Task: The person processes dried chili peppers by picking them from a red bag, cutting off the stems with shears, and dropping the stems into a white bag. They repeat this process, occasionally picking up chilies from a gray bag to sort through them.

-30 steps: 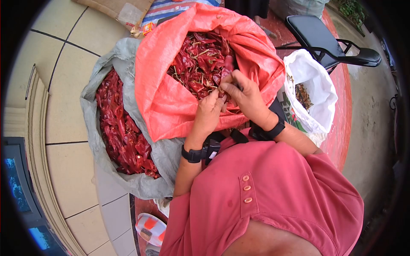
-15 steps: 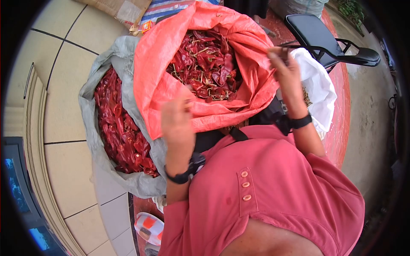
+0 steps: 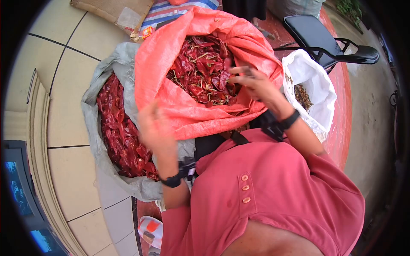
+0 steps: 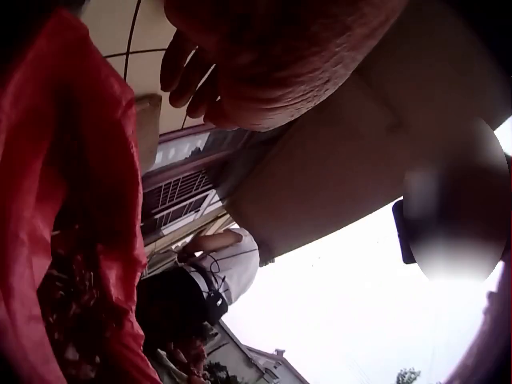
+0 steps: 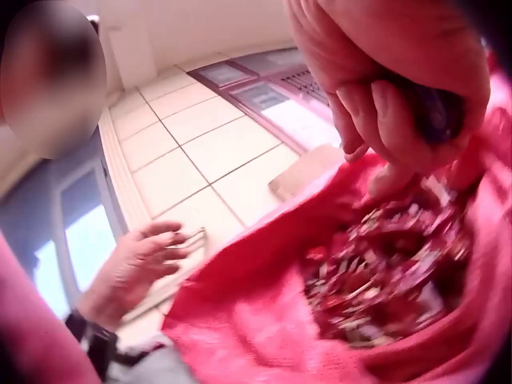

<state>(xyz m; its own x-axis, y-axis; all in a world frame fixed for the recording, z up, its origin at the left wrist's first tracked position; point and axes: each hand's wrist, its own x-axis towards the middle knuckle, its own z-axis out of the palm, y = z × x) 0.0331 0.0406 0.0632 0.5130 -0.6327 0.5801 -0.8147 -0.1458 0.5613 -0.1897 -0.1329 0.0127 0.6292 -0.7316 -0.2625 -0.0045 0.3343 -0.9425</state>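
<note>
Dried red chilies (image 3: 200, 70) fill a coral-red woven sack (image 3: 156, 91) in front of me. More chilies (image 3: 121, 128), without visible stems, lie in a grey sack (image 3: 92, 102) on the left. My left hand (image 3: 158, 130), blurred, is over the edge between the two sacks; the right wrist view shows this hand (image 5: 140, 268) with loosely spread fingers and nothing in them. Over the right side of the red sack's mouth is my right hand (image 3: 258, 85). In the right wrist view its fingers curl round a small dark glossy thing (image 5: 438, 112), whose kind I cannot tell.
On the right, a white sack (image 3: 326, 91) holds brownish stems (image 3: 303, 98), near a black folding chair (image 3: 314, 36). Cardboard (image 3: 113, 10) and a striped sheet (image 3: 175, 13) lie beyond the sacks. Another person (image 4: 228, 268) appears in the left wrist view.
My hands were together over the chilies, then parted. The left hand moved left towards the grey sack; the right swung out to the right and is back over the red sack's mouth.
</note>
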